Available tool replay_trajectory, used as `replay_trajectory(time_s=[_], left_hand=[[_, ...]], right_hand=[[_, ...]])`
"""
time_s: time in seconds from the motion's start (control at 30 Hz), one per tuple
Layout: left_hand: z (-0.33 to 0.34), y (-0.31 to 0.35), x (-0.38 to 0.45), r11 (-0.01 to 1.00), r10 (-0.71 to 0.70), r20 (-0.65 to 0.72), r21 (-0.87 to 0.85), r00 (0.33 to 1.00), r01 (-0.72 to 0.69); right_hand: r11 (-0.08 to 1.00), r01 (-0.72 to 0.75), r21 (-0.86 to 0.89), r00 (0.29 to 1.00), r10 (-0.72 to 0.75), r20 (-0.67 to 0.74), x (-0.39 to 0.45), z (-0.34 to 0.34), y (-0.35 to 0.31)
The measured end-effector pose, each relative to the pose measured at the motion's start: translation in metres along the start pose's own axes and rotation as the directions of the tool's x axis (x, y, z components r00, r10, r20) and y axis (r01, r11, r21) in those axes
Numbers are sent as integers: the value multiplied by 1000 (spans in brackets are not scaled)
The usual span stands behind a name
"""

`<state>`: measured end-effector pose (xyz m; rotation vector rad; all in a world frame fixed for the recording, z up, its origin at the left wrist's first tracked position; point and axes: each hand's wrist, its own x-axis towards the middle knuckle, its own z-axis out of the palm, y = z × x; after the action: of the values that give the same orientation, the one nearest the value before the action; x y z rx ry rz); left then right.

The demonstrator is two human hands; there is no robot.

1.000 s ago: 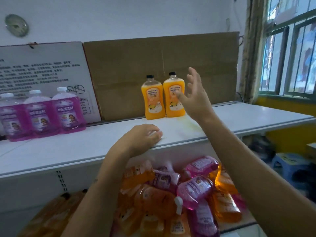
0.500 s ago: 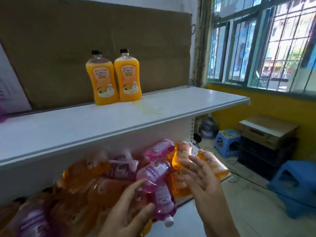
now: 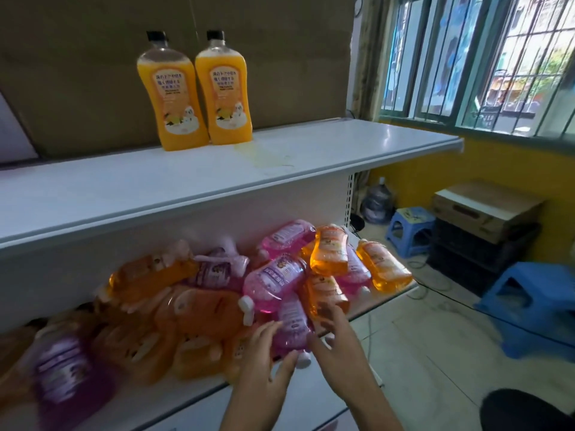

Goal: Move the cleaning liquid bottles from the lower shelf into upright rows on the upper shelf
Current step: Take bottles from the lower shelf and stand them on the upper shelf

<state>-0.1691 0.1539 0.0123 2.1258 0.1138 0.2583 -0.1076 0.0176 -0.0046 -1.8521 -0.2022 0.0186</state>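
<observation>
Pink bottle (image 3: 291, 326) lies at the lower shelf's (image 3: 174, 396) near edge, left hand (image 3: 263, 365) and right hand (image 3: 337, 340) flanking it, fingers spread, grasping nothing. Two orange bottles (image 3: 199, 91) stand upright far back on the upper shelf (image 3: 311, 150), with bare room right.

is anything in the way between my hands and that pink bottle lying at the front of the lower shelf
Nothing visible. The left hand and right hand flank the clear pink plastic bottle at the front of the pile, fingers reaching its sides. Above it, another pink bottle's white cap lies close against it.

Brown cardboard sheet (image 3: 295, 57) behind; barred window (image 3: 497, 63), blue stools (image 3: 535, 306), water jug (image 3: 377, 202), stacked boxes (image 3: 485, 209) rightward.
</observation>
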Motion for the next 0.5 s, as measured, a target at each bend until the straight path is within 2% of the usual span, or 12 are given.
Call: replay_trajectory(time_s=[0.1, 0.17, 0.2, 0.27, 0.33, 0.43, 0.5], left_hand=[[4, 3, 2, 979, -103, -22, -179, 994, 98], [7, 8, 4, 978, -123, -22, -174, 992, 118], [6, 11, 4, 978, -133, -15, -163, 991, 129], [5, 11, 9, 975, -149, 14, -167, 989, 149], [5, 7, 19, 959, -164, 21, -232, 986, 165], [7, 5, 24, 919, -278, 19, -286, 960, 272], [-3, 0, 23, 846, -318, 45, -437, 947, 305]], right_hand=[[944, 231, -234, 973, -229, 38, 43, 6, -15], [787, 389, -478, 921, -330, 206, 81, 5, -27], [697, 442, -565, 896, -304, 325, 100, 4, -33], [499, 514, -698, 839, -122, 531, 132, 3, -44], [280, 598, -751, 773, 48, 633, 157, 5, -52], [138, 691, -710, 696, 139, 704, 179, 13, -55], [98, 728, -679, 662, 159, 732, 187, 13, -54]])
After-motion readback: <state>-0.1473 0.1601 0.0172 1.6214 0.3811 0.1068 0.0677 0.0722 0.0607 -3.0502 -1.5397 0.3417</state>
